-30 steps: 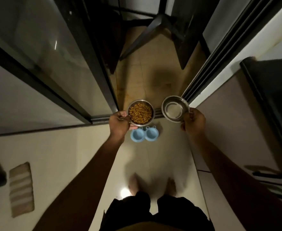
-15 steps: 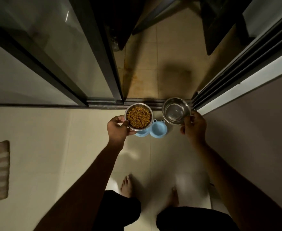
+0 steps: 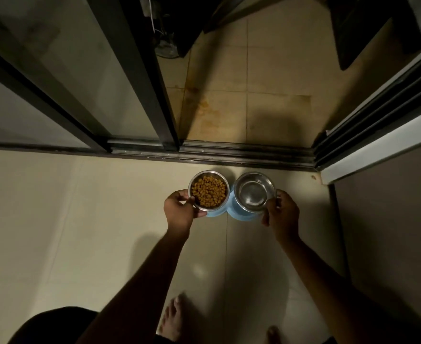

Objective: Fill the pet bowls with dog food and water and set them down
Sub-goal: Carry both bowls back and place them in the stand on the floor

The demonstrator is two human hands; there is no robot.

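1. Standing barefoot on pale floor tiles (image 3: pixel 80 232), the person has one foot (image 3: pixel 172 316) plainly in view and the toes of the other just showing at the bottom edge.
2. Both forearms stretch forward and down toward a spot just short of the door track.
3. The left hand (image 3: pixel 179 212) is closed on the near-left rim of a steel bowl (image 3: pixel 209 190), thumb over the edge and fingers curled beneath — the bowl is well filled with brown dog food (image 3: pixel 209 191).
4. The right hand (image 3: pixel 282 214) pinches the right rim of a second steel bowl (image 3: pixel 254 191); its inside is shiny, and I cannot tell for certain how much water it holds.
5. The two bowls sit side by side, nearly touching, directly over a light blue double holder (image 3: pixel 229 212) on the floor. Whether they are seated in it or held just above it, I cannot tell.
6. Beyond them runs the dark sliding-door track (image 3: pixel 229 152), with a glass door panel (image 3: pixel 67 70) to the left.
7. Through the open gap lies yellowish, stained tiling (image 3: pixel 241 108) — dim, with dark furniture legs at the far end.
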